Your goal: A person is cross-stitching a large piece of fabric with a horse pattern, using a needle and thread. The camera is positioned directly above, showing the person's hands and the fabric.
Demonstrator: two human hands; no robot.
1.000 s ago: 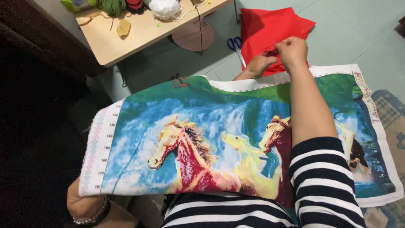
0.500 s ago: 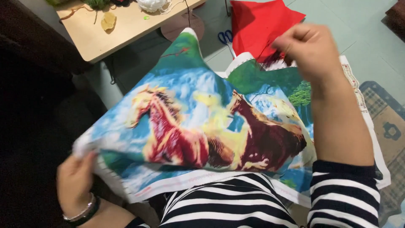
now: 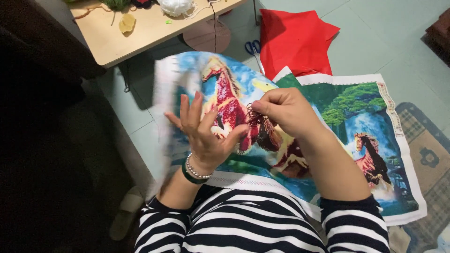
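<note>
Our left hand [image 3: 204, 133] lies open on the canvas [image 3: 300, 140]; at three o'clock, our right hand [image 3: 286, 110] pinches dark thread [image 3: 255, 117].

Centre frame, the canvas [image 3: 356, 140] is a riot of colour: red-brown horses, blue and white water, green trees, a white border with a dotted edge. The thread [image 3: 255, 117] pinched by the right hand [image 3: 286, 112] is dark maroon. At the bottom, black-and-white striped sleeves [image 3: 253, 229]; on the left wrist, a white bead bracelet [image 3: 196, 169] beside a dark green band. Upper right, bright red cloth [image 3: 293, 40] on pale green floor [image 3: 384, 37], blue-handled scissors [image 3: 253, 47] beside it. Upper left, a light wood table [image 3: 140, 35].
</note>
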